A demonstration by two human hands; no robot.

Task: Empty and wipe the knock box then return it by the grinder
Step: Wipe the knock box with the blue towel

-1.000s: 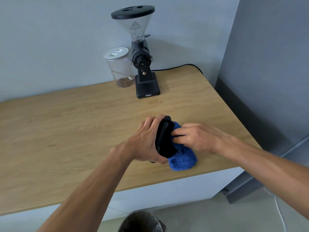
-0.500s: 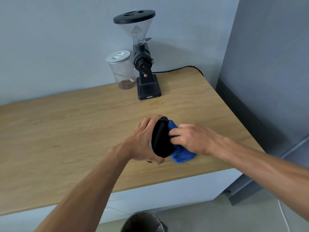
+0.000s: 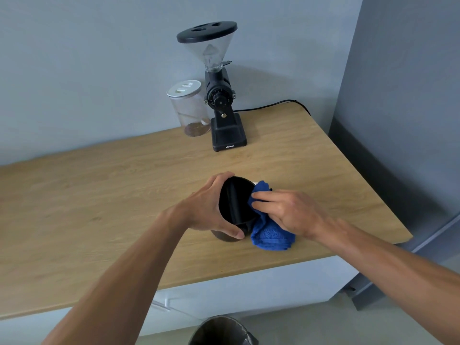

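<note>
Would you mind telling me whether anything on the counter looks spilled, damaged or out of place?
Nothing stands out. The left hand tilts the knock box while the right hand presses the blue cloth at its rim; the wooden counter shows no spills, and the grinder stands upright.

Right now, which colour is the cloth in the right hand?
Blue; the cloth shows best in the head view, pressed against the black knock box.

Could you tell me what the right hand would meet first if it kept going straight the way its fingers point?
The right hand points leftward, pressing the blue cloth toward the tilted knock box. It would likely push cloth against the box's rim or inside first, then the left hand behind it.
</note>
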